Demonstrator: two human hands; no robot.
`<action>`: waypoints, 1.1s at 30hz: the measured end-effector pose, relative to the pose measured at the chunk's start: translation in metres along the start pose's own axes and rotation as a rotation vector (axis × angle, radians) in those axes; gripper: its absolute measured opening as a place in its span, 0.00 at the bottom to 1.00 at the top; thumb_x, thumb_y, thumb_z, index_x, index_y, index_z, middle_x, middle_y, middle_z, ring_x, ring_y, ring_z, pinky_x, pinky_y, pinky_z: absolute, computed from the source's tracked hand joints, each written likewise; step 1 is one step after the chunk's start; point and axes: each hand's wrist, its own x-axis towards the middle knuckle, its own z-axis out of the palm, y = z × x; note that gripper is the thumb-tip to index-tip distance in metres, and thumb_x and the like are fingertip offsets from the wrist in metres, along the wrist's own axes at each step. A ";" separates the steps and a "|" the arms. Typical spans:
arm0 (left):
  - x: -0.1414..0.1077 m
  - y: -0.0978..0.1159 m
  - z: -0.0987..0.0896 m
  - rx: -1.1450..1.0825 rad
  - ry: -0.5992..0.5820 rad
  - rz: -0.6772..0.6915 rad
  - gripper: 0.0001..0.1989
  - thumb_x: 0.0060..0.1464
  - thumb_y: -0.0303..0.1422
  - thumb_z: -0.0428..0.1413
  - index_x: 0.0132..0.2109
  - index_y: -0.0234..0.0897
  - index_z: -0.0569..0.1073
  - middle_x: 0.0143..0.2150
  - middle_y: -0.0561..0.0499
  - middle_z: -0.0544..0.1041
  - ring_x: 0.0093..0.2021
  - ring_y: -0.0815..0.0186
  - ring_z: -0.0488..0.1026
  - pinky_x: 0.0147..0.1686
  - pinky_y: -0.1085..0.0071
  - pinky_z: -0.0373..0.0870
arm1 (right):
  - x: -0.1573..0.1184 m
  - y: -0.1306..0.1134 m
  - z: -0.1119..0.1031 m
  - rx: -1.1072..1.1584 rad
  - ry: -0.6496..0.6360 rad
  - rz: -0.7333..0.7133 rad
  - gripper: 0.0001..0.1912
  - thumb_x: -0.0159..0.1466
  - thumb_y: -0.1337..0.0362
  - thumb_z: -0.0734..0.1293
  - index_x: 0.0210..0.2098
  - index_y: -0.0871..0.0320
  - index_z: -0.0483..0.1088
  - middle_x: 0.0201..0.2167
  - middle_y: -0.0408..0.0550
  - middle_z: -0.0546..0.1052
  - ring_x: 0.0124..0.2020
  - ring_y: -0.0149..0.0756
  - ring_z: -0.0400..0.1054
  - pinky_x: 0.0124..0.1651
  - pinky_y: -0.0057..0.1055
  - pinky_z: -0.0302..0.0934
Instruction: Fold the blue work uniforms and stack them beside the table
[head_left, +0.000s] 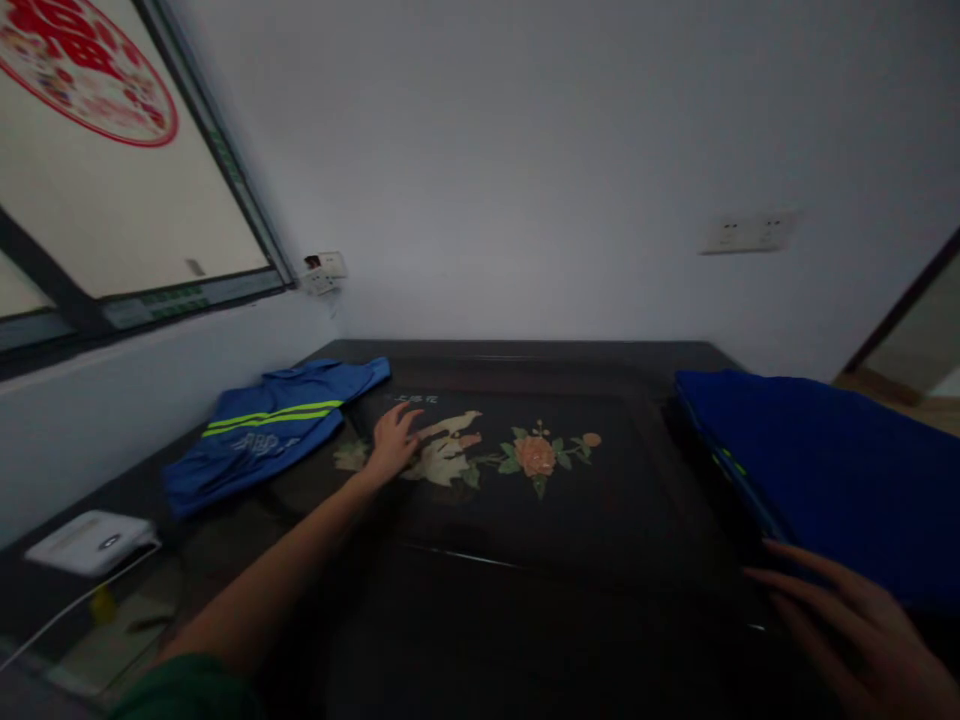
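A blue garment with yellow-green stripes lies spread on the left side of the dark table. My left hand is over the table's inlaid flower picture, just right of that garment, its fingers apart and nothing in them. At the lower right, my right hand has its fingers stretched out beside the near left edge of a folded blue cloth; whether they touch it is unclear. Small yellow-green marks show on the cloth's left edge.
A white box-shaped device with a white cable sits at the table's left edge. Wall sockets are at the right, and others in the back left corner. A window with a red round decoration is at the upper left.
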 end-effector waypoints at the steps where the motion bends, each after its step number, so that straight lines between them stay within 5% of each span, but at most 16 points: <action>1: -0.008 -0.035 -0.017 0.102 0.009 -0.072 0.24 0.54 0.28 0.52 0.59 0.37 0.66 0.65 0.40 0.59 0.64 0.52 0.56 0.61 0.55 0.52 | 0.004 -0.028 0.016 0.029 -0.059 -0.078 0.14 0.61 0.52 0.62 0.40 0.46 0.77 0.52 0.52 0.72 0.52 0.55 0.67 0.54 0.56 0.63; 4: -0.038 -0.121 -0.062 0.334 0.035 -0.313 0.27 0.55 0.30 0.51 0.62 0.32 0.63 0.65 0.36 0.59 0.63 0.47 0.56 0.61 0.52 0.50 | 0.011 -0.093 0.051 0.101 -0.220 -0.200 0.13 0.63 0.55 0.62 0.40 0.45 0.78 0.50 0.51 0.73 0.49 0.48 0.70 0.50 0.46 0.69; 7: -0.067 -0.176 -0.091 0.455 0.026 -0.470 0.28 0.57 0.33 0.50 0.64 0.33 0.59 0.65 0.35 0.59 0.63 0.46 0.55 0.60 0.50 0.50 | 0.015 -0.131 0.073 0.149 -0.365 -0.249 0.13 0.64 0.58 0.62 0.41 0.45 0.77 0.51 0.50 0.74 0.51 0.45 0.70 0.50 0.42 0.69; 11: -0.088 -0.212 -0.105 0.460 -0.053 -0.612 0.31 0.58 0.41 0.49 0.66 0.35 0.57 0.64 0.32 0.60 0.63 0.42 0.55 0.57 0.50 0.55 | 0.015 -0.162 0.093 0.173 -0.509 -0.306 0.15 0.65 0.63 0.60 0.43 0.46 0.76 0.52 0.49 0.74 0.53 0.42 0.69 0.51 0.39 0.69; 15: -0.086 -0.225 -0.100 0.427 -0.080 -0.652 0.28 0.60 0.42 0.45 0.63 0.34 0.61 0.58 0.30 0.66 0.58 0.39 0.62 0.51 0.47 0.60 | 0.012 -0.180 0.103 0.153 -0.572 -0.369 0.15 0.64 0.66 0.60 0.43 0.47 0.76 0.50 0.50 0.75 0.51 0.42 0.70 0.50 0.38 0.70; 22: -0.067 -0.204 -0.079 0.326 -0.123 -0.560 0.22 0.60 0.31 0.44 0.59 0.36 0.65 0.54 0.34 0.70 0.55 0.42 0.64 0.48 0.48 0.64 | 0.008 -0.179 0.108 0.148 -0.559 -0.359 0.16 0.64 0.67 0.59 0.45 0.49 0.76 0.50 0.52 0.75 0.51 0.43 0.70 0.50 0.41 0.69; 33: -0.049 -0.082 -0.026 0.171 -0.197 -0.164 0.21 0.58 0.23 0.48 0.59 0.34 0.65 0.54 0.40 0.73 0.55 0.55 0.68 0.54 0.63 0.63 | 0.005 -0.180 0.109 0.278 -0.569 -0.292 0.14 0.66 0.64 0.58 0.43 0.51 0.75 0.50 0.53 0.73 0.52 0.42 0.68 0.53 0.41 0.66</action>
